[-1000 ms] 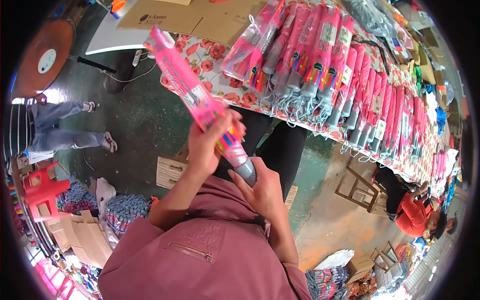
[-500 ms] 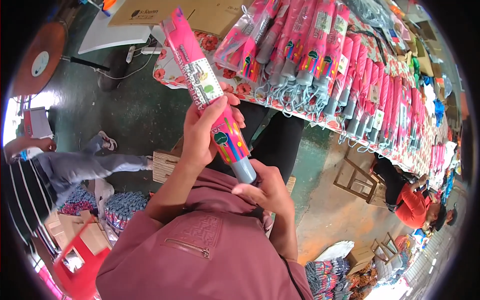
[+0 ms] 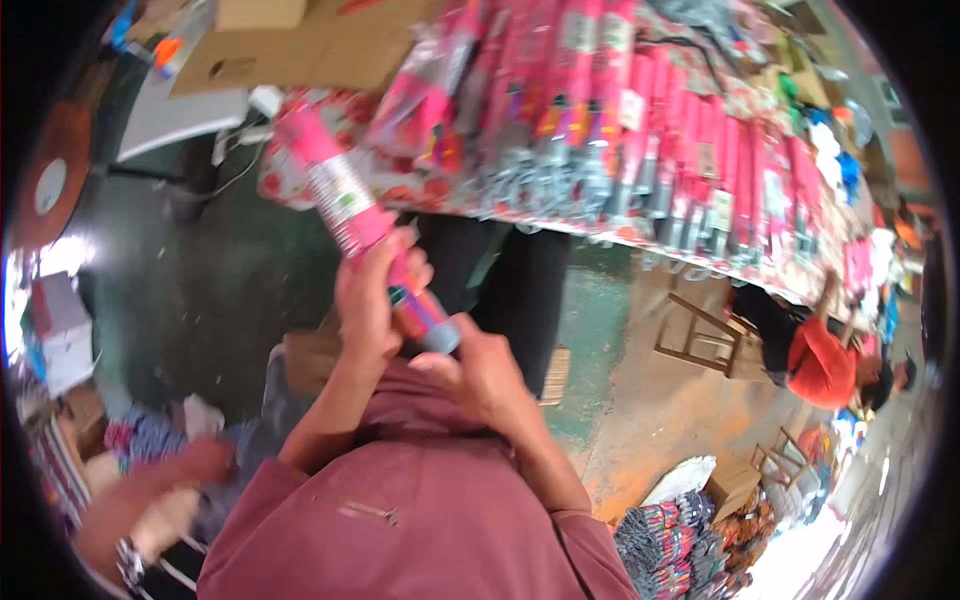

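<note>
A folded umbrella (image 3: 340, 195) in a pink printed sleeve is tilted in front of my body, its top end up and to the left. My left hand (image 3: 368, 300) is wrapped round the lower middle of the sleeve. At the bottom, the grey handle sticks out, and my right hand (image 3: 487, 372) closes round its end with thumb and fingers. Motion blurs the picture, so the print and exact finger contact are unclear. Beyond my hands, many similar pink umbrellas (image 3: 575, 85) lie side by side, their grey handles and cord loops toward me.
A flowered cloth covers the long table (image 3: 285, 180) ahead. Cardboard (image 3: 310, 50) lies at its left end. At left, a person's arm (image 3: 160, 480) reaches in close to me. On the right are a wooden stool (image 3: 700, 340), a person in orange (image 3: 822, 365) and bundled umbrellas (image 3: 665, 550) on the floor.
My view has shifted, and the umbrella sits lower and further left in it, still in both hands. The person on the left has come nearer, toward the lower left.
</note>
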The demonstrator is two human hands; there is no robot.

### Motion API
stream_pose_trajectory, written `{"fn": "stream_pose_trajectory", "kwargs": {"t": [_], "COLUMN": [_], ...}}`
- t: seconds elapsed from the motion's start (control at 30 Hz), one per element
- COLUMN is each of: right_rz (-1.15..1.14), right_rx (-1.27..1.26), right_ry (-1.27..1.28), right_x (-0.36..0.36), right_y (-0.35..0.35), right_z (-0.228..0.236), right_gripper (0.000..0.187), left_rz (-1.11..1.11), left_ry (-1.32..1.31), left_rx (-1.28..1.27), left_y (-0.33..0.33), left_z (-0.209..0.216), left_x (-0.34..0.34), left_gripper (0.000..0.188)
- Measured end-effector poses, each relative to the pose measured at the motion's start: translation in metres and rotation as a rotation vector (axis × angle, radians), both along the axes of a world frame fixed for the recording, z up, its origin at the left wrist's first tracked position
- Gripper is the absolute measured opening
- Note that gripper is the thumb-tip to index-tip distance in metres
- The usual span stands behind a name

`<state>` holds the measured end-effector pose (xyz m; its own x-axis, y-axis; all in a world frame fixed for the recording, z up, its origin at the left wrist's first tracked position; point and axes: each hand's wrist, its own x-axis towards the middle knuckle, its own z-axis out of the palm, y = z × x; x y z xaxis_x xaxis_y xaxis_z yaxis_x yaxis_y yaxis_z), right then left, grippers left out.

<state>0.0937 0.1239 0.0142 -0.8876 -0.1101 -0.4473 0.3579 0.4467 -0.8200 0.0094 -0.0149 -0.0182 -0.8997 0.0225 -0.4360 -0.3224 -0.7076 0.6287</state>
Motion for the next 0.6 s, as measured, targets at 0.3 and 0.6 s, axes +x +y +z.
{"fn": "stream_pose_trajectory", "kwargs": {"t": [0.3,0.6], "right_rz": [-0.201,-0.5], "right_rx": [-0.311,-0.15], "right_ry": [0.434,0.567], "right_x": [-0.013,-0.05], "right_y": [0.005,0.032], "right_z": [-0.007,0.014], "right_gripper": [0.062,0.06], "left_rz": [-0.152,-0.416], "left_ry": [0.266,0.507], "left_rx": [0.028,-0.282], "left_y": [-0.001,0.023], "left_z": [0.0,0.036], "left_x": [-0.019,-0.038], "left_gripper": [0.036,0.037]}}
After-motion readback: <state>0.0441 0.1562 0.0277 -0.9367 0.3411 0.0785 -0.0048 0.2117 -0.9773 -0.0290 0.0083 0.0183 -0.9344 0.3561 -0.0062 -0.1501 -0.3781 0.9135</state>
